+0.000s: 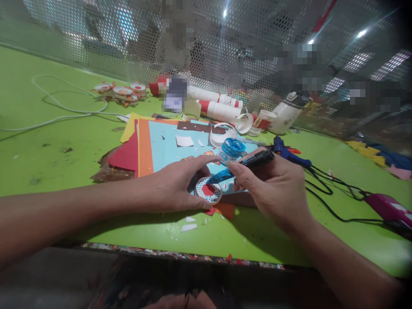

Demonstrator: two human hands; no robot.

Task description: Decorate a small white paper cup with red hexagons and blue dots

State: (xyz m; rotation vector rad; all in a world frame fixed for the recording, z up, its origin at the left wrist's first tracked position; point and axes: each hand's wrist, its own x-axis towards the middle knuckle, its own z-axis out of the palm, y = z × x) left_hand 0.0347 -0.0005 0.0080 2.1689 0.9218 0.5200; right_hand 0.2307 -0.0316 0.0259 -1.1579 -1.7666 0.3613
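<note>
My left hand (172,184) grips a small round white piece (201,195) by its rim between thumb and fingers. On its face are a red hexagon and a ring of blue dots. In my right hand (278,184) is a black pen-like marker (257,160), its lower part smeared with blue paint. The blue tip meets the face of the round piece near the edge of the red hexagon. Just behind my hands stands an open jar of blue paint (232,148), its rim coated in paint.
Coloured paper sheets (161,141) lie under the work with white scraps. Behind are a cut white cup ring (222,135), stacked paper cups (220,112) and a kettle-like white container (285,113). A blue glue gun (286,152) and its cables lie right; finished-looking round crafts (124,92) sit back left.
</note>
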